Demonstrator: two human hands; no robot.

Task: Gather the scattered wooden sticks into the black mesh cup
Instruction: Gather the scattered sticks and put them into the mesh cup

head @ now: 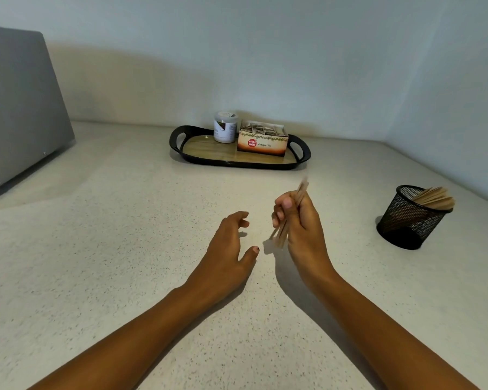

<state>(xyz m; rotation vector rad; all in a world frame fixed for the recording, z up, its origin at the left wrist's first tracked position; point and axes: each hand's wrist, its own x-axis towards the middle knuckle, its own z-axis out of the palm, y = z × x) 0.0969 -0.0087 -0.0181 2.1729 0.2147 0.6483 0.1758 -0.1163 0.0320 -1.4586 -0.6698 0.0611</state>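
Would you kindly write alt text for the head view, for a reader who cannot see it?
A person's right hand grips a bundle of wooden sticks above a speckled white counter, the open left hand beside it. A black mesh cup holding more sticks stands to the right; a black-rimmed tray behind.

Our two bare forearms reach in from the near edge and draw closer together toward the middle. Our left forearm (141, 327) lies low. Our left hand (228, 249) is palm down, fingers loosely curved and parted, thumb stretched out to the right, holding nothing. Just to its right, not touching it, our right hand (299, 220) stands raised above our right forearm (378, 319). Its fingers and thumb curl tight round a bundle of wooden sticks (281, 235), which pokes out blurred above and below the fist.
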